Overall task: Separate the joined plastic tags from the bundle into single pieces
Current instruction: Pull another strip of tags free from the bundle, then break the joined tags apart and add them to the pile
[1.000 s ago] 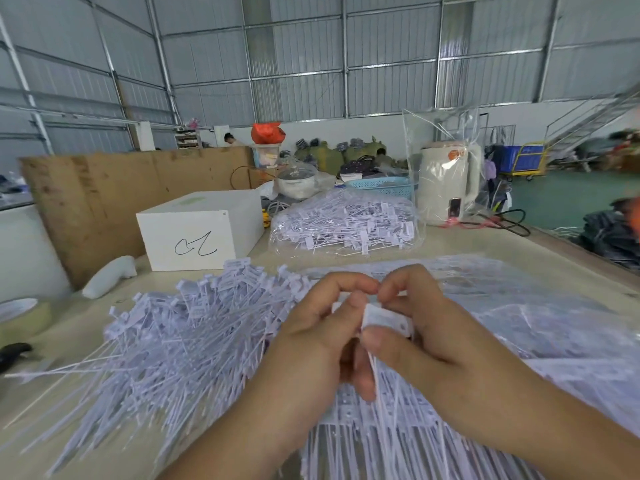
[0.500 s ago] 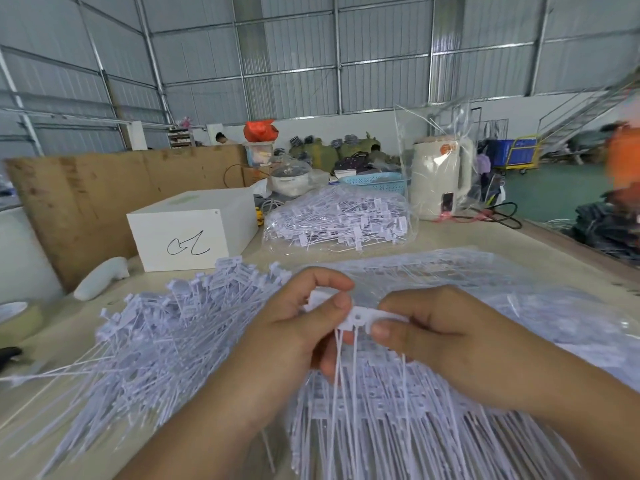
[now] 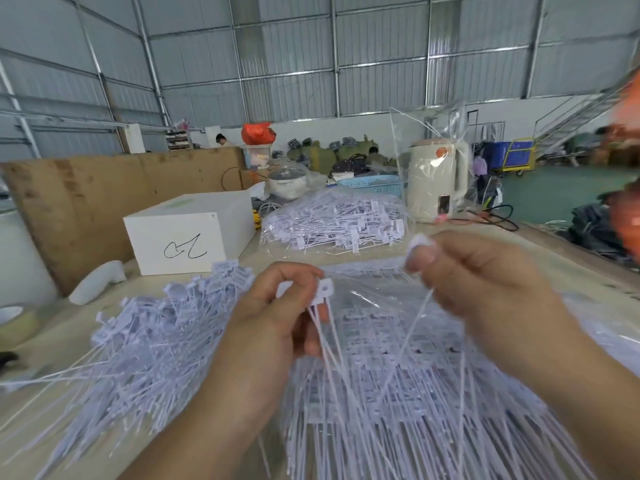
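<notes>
My left hand [image 3: 273,317] pinches a few joined white plastic tags [image 3: 323,291] by their square heads, their thin tails hanging down. My right hand [image 3: 485,285] is raised to the right and pinches the head of a single tag [image 3: 417,245]; its tail trails down toward the bundle. Under both hands lies a bundle of joined tags in clear plastic [image 3: 398,375]. A heap of loose single tags [image 3: 152,341] covers the table on the left.
A white box [image 3: 187,233] with a scribble stands behind the heap. A clear bag of tags [image 3: 336,223] lies behind my hands, with a cream kettle [image 3: 438,178] in plastic to its right. A tape roll [image 3: 14,323] sits at the left edge.
My hands were together on one tag cluster. Now they have pulled apart: the right hand has risen to the right with one tag, the left keeps the others.
</notes>
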A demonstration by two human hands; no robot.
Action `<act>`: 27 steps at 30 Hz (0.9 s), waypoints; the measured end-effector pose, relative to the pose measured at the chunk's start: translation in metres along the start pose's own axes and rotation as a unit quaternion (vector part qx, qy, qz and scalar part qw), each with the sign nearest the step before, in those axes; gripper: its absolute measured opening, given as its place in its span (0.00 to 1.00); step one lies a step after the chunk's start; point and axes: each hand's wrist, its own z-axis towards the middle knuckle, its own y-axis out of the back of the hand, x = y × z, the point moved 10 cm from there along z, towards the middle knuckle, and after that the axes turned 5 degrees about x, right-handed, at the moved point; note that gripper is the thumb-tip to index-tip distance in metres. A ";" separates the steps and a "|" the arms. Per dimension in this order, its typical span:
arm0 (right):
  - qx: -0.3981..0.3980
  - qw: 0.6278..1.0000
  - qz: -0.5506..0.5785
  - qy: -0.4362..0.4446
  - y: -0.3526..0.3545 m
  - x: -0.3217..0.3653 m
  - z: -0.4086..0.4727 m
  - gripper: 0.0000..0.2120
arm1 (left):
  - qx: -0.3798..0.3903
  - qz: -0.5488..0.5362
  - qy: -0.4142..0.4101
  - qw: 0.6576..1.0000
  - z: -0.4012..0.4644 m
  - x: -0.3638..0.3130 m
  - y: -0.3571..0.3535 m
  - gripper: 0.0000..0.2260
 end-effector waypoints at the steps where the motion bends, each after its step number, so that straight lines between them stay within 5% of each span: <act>1: 0.061 0.998 -0.013 0.004 -0.020 0.000 -0.004 0.17 | 0.014 0.027 -0.001 1.000 -0.001 0.003 -0.005 0.05; 4: 0.178 0.982 -0.067 0.014 -0.064 -0.005 -0.016 0.10 | 0.063 0.078 -0.003 0.995 -0.005 0.010 -0.022 0.08; 11: 0.187 0.978 -0.090 0.012 -0.065 -0.012 -0.016 0.08 | 0.127 0.089 0.006 0.988 -0.011 0.011 -0.035 0.12; 15: 0.215 0.973 -0.089 0.008 -0.068 -0.012 -0.017 0.10 | 0.110 0.080 0.023 0.991 -0.008 0.016 -0.030 0.06; 21: 0.257 0.962 -0.080 -0.049 -0.060 -0.019 -0.014 0.17 | 0.046 0.063 0.011 0.997 -0.001 0.007 -0.011 0.09; 27: 0.285 0.948 -0.110 -0.090 -0.061 -0.036 -0.016 0.17 | 0.081 0.099 -0.004 0.992 -0.006 0.003 -0.021 0.04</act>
